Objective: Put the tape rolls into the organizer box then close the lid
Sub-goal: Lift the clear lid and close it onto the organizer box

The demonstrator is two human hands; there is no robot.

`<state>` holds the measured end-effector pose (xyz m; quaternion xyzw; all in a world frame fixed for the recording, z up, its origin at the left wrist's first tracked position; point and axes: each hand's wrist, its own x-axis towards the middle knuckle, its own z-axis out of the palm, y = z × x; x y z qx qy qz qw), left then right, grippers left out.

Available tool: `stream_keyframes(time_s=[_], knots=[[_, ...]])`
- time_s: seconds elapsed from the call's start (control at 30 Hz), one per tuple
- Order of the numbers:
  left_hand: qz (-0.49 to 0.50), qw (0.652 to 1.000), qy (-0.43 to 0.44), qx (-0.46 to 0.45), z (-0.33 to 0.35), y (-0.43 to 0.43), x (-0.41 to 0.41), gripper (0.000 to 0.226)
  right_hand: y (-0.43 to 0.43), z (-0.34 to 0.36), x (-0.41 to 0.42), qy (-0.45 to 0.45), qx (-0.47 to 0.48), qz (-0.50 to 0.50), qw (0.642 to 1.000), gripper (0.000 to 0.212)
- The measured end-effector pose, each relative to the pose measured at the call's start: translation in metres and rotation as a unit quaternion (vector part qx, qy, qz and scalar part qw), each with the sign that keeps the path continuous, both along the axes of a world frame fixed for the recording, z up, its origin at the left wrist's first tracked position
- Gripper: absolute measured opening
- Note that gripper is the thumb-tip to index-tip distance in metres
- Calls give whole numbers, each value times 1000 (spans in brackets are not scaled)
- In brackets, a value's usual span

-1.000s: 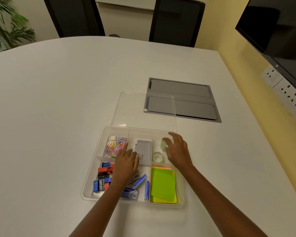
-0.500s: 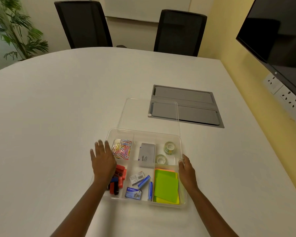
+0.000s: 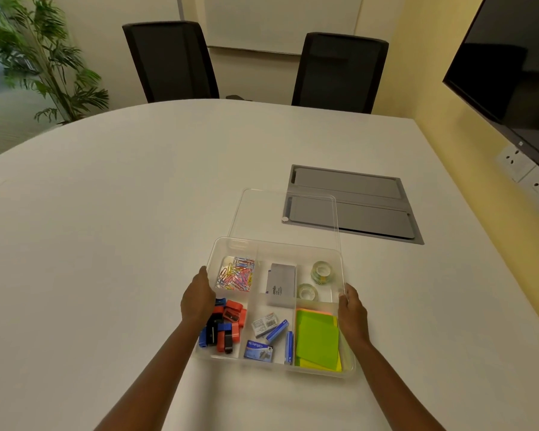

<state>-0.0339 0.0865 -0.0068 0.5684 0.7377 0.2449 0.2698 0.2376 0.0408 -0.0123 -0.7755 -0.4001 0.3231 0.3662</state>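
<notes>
Resting on the white tabletop [image 3: 106, 244] nearest the wearer: clear organizer box [image 3: 349, 370], lid off. Left hand [image 3: 197, 301] placed against the left wall, fingers curled at the rim; right hand [image 3: 352, 312] placed against the right wall, fingertips at the rim. Neither grip closed around any loose item; firmness of hold on the walls not determinable. Both tape rolls [image 3: 307, 290] already seated in the far right compartment, one behind the other, beside the grey card box [image 3: 281, 284]. Loading step judged complete. Remaining: closing. Clear lid [image 3: 262, 213] lying flat beyond the box, touching its far edge, partly over the grey cable hatch [image 3: 355, 203].
</notes>
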Motion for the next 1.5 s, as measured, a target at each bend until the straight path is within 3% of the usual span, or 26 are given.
stream_keyframes(time_s=[0.37,0.5,0.7,0.97,1.13,1.23,1.33,1.5], knots=[[5,999,-34,-2,-7,33,7,39,33,1,7,-27,-8,13,1000,39],[2,999,-51,20,-9,51,5,22,44,-1,12,-8,9,0,1000,38],[-3,991,-129,-45,-4,94,3,47,77,2,30,43,48,-88,994,34],[4,957,-271,-108,4,145,8,62,138,2,47,43,-56,-39,997,39],[15,954,-278,-116,5,164,11,64,156,-2,52,63,-54,-87,993,28],[12,958,-268,-105,7,172,13,55,159,-2,54,84,-28,-80,993,28],[19,960,-267,-87,10,181,13,34,164,5,55,54,9,-53,997,34],[5,975,-222,-8,27,187,15,39,165,20,60,-34,84,-4,996,43]])
